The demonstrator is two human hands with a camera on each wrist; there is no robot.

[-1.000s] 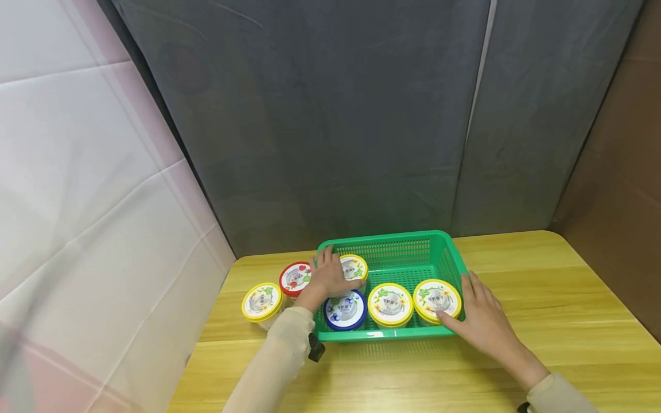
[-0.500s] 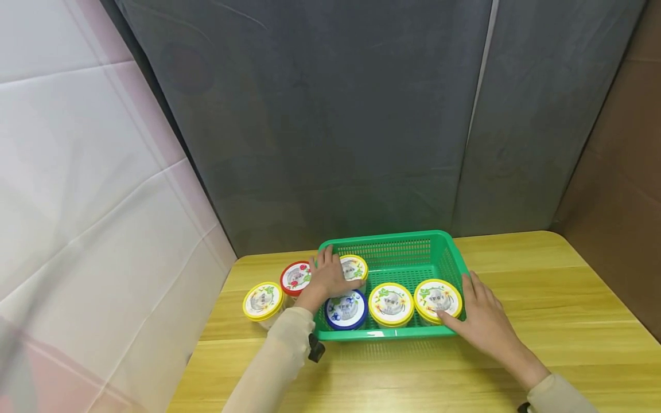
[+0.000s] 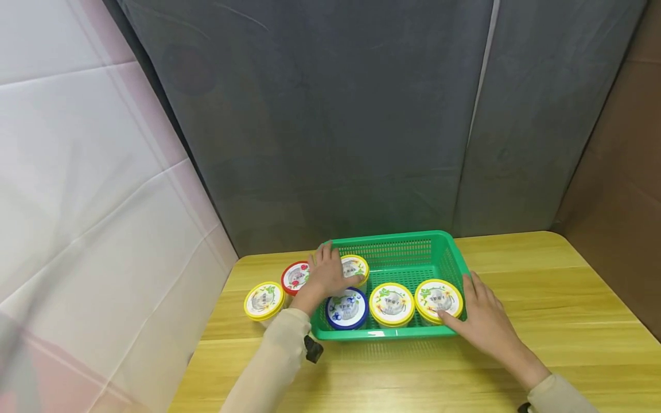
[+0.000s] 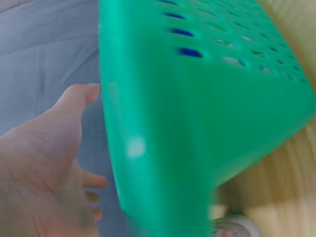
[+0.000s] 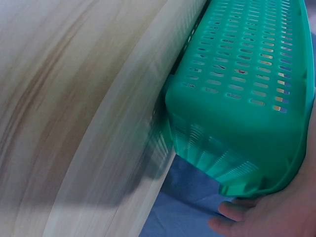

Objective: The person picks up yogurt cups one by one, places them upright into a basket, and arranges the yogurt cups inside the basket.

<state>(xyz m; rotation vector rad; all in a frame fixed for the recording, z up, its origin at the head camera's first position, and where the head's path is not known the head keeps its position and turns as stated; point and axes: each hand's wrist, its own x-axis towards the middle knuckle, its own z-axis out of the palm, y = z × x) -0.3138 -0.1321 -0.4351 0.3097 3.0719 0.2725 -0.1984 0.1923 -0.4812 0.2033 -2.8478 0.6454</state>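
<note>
A green plastic basket (image 3: 408, 334) sits on the table, holding several round lidded tubs. Its front row has a blue-lidded tub (image 3: 347, 310) and two yellow-lidded tubs; another yellow-lidded tub (image 3: 356, 267) stands behind the blue one, partly covered by my left hand (image 3: 327, 276). That hand is over the basket's left end. In the left wrist view its thumb and fingers show loosely spread, just apart from the rim. My right hand (image 3: 485, 318) grips the basket's right end, fingers along the outside, thumb reaching over the rim beside the right-hand yellow-lidded tub (image 3: 439, 300).
Left of the basket, on the wooden table (image 3: 547, 321), stand a yellow-lidded tub (image 3: 264, 300) and a red-lidded tub (image 3: 296, 277), the latter partly behind my left hand. A dark curtain (image 3: 330, 126) hangs behind the table; a pale cloth wall (image 3: 103, 189) borders the left.
My left hand has shifted slightly up and left, off the basket's left rim. The right hand, basket and tubs have hardly moved.
</note>
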